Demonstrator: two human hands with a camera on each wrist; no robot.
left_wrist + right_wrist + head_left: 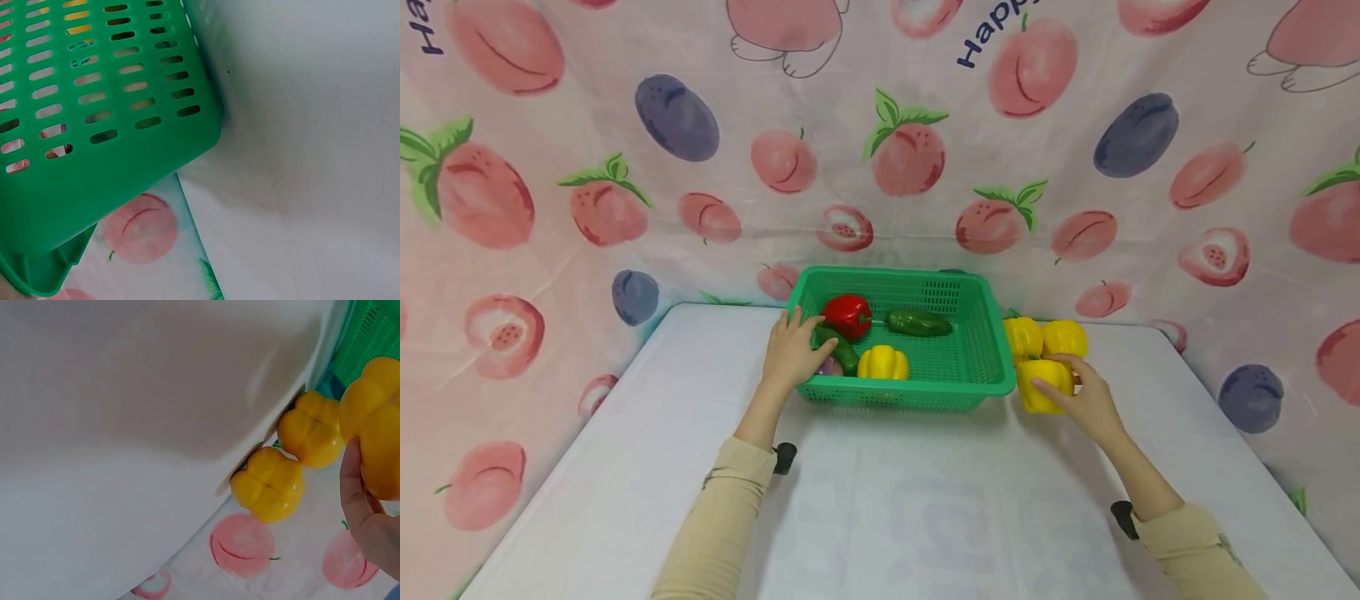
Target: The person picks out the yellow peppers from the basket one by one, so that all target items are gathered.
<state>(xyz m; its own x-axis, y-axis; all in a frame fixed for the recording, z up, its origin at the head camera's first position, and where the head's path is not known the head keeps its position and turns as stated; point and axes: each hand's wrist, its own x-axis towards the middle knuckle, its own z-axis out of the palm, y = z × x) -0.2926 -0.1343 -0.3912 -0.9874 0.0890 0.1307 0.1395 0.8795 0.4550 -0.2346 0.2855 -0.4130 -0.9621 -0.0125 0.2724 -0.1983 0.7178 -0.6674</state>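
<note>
My right hand (1086, 400) holds a yellow bell pepper (1042, 387) between thumb and fingers, just outside the right end of a green plastic basket (1000, 388). In the right wrist view this bell pepper (381, 444) is large at the right edge, with fingers against its side. My left hand (792, 350) lies over the basket's left rim, fingers spread and thumb reaching inward above a dark green pepper (844, 357). Inside the basket are also a red bell pepper (847, 317), another long green pepper (919, 323), a yellow bell pepper (883, 363) and a partly hidden purple vegetable (829, 367).
Two more yellow bell peppers (1065, 339) (267, 485) sit on the white table (910, 500) beside the basket's right end, near the back edge. A fruit-print cloth (850, 183) hangs close behind the table.
</note>
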